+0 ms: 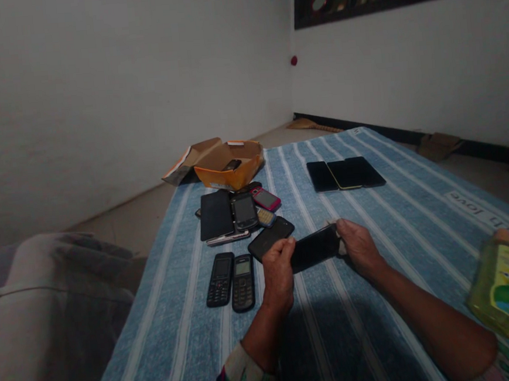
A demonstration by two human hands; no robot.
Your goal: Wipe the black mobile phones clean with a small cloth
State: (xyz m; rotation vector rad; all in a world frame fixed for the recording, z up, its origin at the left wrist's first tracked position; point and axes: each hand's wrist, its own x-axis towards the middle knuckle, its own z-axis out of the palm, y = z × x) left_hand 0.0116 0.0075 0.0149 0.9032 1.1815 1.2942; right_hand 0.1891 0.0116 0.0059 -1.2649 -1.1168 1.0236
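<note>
A black smartphone (315, 248) is held sideways over the striped cloth, its dark face up. My left hand (278, 273) grips its left end, thumb on top. At the other end my right hand (359, 245) is closed on a small pale cloth (342, 246), which touches the phone's edge and is mostly hidden by the fingers. Just beyond my left hand lies another dark smartphone (270, 238). Two keypad phones, one black (220, 279) and one with a grey screen (243, 283), lie side by side to the left.
Several phones, including a pink one (266, 198), and a flat black device (215, 215) are piled before an open orange box (231, 172). Dark smartphones (345, 174) lie side by side at the back right. A yellow-green bottle (497, 286) lies at right on the striped cloth (176, 314).
</note>
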